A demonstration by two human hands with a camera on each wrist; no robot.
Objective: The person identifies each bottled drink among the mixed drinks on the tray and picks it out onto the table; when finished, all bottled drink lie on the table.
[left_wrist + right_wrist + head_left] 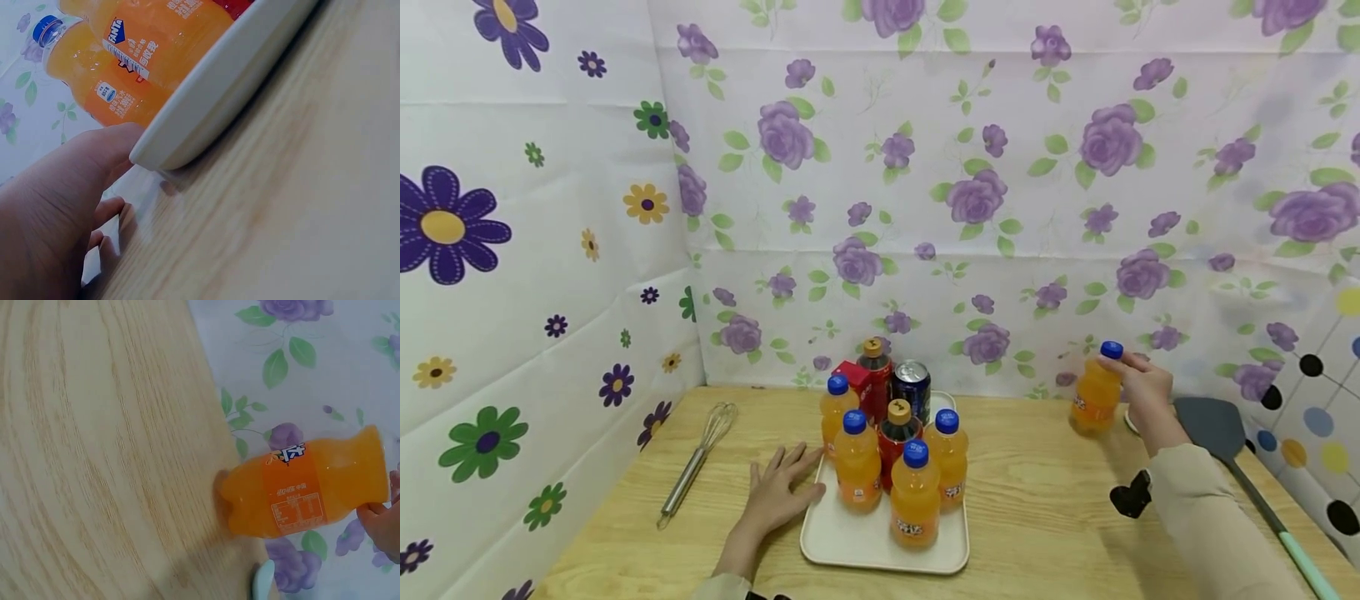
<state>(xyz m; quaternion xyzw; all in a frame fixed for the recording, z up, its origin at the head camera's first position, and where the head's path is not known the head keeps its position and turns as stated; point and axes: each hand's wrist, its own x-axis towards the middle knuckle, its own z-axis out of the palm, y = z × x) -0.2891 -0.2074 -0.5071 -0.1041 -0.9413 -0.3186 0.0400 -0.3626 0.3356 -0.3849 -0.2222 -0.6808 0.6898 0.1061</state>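
Bottle (1094, 400) pinched near its cap (1112, 350) by the right grip (1144, 390) might tip from that high hold; spread left grip (778, 493) touches tray (872, 557).

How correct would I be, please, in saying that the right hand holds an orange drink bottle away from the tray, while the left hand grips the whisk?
One part is wrong: the left hand is at the edge of the tray, not on the whisk, as the head view shows. The right hand does hold an orange drink bottle away from the tray.
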